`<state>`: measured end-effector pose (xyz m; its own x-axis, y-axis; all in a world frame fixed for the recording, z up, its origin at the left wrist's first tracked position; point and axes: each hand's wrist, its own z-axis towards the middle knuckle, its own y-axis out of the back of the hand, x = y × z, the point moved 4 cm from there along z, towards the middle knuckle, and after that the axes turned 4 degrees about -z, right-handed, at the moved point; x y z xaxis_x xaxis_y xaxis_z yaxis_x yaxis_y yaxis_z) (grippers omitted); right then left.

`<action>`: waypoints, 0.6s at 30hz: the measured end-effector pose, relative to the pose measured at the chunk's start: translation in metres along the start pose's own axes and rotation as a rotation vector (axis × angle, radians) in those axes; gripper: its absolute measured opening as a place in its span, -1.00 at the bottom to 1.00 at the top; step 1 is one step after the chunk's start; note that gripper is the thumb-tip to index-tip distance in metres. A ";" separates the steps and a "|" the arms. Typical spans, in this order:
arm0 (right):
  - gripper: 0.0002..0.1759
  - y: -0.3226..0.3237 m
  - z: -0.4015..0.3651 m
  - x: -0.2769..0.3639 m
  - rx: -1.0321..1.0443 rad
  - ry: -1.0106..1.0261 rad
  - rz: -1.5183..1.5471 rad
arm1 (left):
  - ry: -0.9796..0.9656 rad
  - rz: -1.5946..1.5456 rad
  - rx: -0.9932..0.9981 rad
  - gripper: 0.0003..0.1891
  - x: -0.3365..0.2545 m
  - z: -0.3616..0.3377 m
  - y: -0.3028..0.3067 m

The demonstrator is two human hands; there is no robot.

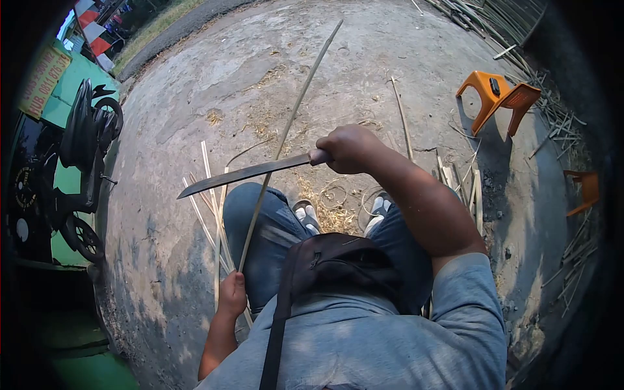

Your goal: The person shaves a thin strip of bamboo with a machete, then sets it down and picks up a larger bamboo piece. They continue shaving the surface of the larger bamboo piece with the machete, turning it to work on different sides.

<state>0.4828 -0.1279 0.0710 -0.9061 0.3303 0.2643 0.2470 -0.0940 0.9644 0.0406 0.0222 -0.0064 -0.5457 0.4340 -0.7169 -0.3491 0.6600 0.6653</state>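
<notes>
My right hand (351, 149) grips the dark handle of a machete (250, 171), its long blade pointing left across my lap. A long, thin bamboo strip (294, 110) slants from my left hand (233, 294) up and away over the ground. My left fingers are closed around its near end, beside my left thigh. In this view the blade crosses the strip above my left knee. Several pale split strips (207, 159) lie to the left of that knee, partly hidden behind the hand.
Curled shavings (335, 208) litter the concrete between my feet. More strips (478, 198) lie by my right leg. An orange plastic stool (484, 97) with a small black object on it stands ahead right, near piled bamboo (481, 26). A motorcycle (84, 143) is at left.
</notes>
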 end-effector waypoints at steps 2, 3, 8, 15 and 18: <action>-0.86 -0.003 0.004 0.008 0.023 0.035 -0.049 | -0.015 0.020 -0.011 -0.26 0.003 0.001 -0.001; -0.86 -0.003 0.006 0.011 0.034 0.055 -0.074 | -0.022 0.028 -0.021 -0.26 0.003 0.001 -0.001; -0.88 0.007 0.005 -0.016 -0.095 -0.061 -0.034 | -0.019 -0.011 -0.022 -0.26 0.003 0.001 -0.002; -0.87 0.010 -0.002 -0.024 -0.125 -0.139 0.052 | -0.041 -0.014 -0.027 -0.25 0.002 0.002 -0.002; -0.89 -0.005 0.000 0.002 -0.086 0.049 -0.012 | -0.021 -0.008 -0.016 -0.25 0.001 0.001 -0.003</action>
<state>0.4796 -0.1268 0.0668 -0.9251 0.2856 0.2502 0.2077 -0.1709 0.9631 0.0415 0.0216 -0.0092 -0.5267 0.4418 -0.7262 -0.3652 0.6539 0.6626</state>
